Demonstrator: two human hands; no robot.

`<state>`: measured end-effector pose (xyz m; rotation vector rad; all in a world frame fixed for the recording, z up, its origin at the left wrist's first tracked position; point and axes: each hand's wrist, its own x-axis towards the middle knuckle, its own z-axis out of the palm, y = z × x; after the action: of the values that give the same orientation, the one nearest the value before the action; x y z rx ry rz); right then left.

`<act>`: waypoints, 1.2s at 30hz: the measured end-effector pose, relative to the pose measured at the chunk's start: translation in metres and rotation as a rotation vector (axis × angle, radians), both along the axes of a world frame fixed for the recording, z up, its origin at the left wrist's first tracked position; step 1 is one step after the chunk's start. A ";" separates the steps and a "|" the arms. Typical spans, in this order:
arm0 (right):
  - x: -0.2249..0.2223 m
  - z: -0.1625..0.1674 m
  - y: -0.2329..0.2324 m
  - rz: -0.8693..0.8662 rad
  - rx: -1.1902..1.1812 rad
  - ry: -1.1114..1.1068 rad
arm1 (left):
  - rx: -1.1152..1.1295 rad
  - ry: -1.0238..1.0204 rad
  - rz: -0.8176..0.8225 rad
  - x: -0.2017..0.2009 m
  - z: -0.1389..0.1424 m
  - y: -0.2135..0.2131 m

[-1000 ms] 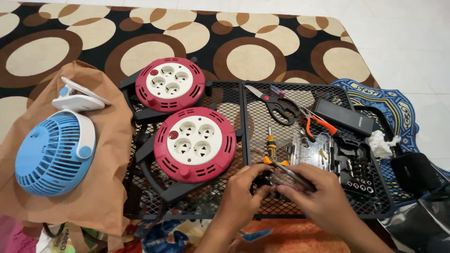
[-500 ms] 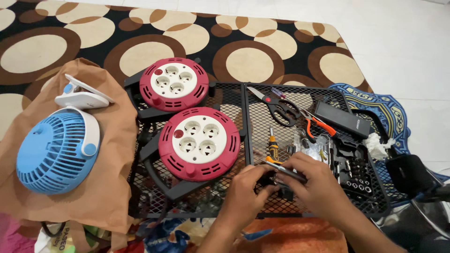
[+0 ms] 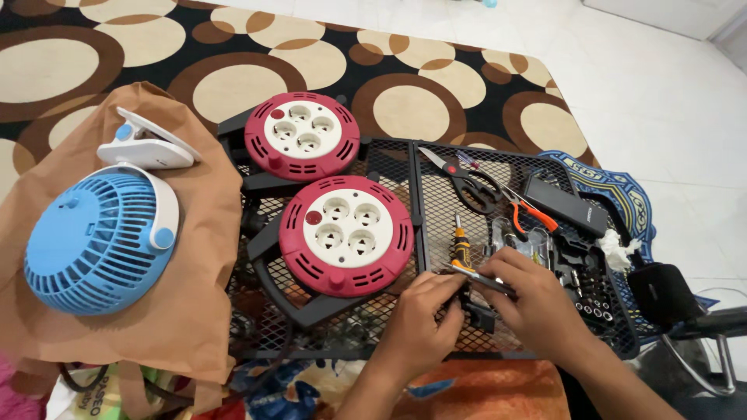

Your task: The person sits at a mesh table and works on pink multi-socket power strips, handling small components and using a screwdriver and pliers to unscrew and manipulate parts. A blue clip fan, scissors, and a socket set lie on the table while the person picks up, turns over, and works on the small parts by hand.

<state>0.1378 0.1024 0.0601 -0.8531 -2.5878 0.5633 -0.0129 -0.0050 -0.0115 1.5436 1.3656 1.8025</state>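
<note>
Just right of the nearer red cable reel [image 3: 346, 236], both hands pinch one slim metal tool [image 3: 481, 278]: left hand [image 3: 424, 323] steadying its tip, right hand [image 3: 537, 299] clamped on the shaft.

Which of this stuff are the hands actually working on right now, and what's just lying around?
In hand:
left hand and right hand pinching a thin metal tool
small black part beneath the tool, on the black wire-mesh rack

Lying about:
two red cable reels
blue clip fan
black-handled scissors
orange-handled pliers
yellow-handled screwdriver
</note>
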 end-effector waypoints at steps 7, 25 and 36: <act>-0.001 0.011 0.003 0.025 0.023 -0.019 | -0.032 -0.043 -0.015 0.002 -0.001 0.003; 0.013 -0.009 -0.009 -0.152 -0.144 0.050 | -0.082 -0.089 0.041 0.004 0.005 0.002; 0.018 -0.059 -0.007 -0.279 -0.569 0.274 | -0.077 -0.146 0.072 0.003 0.010 -0.003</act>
<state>0.1555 0.0953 0.0014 -1.1856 -2.0324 1.2597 -0.0099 -0.0081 -0.0016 1.3119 1.4195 1.8430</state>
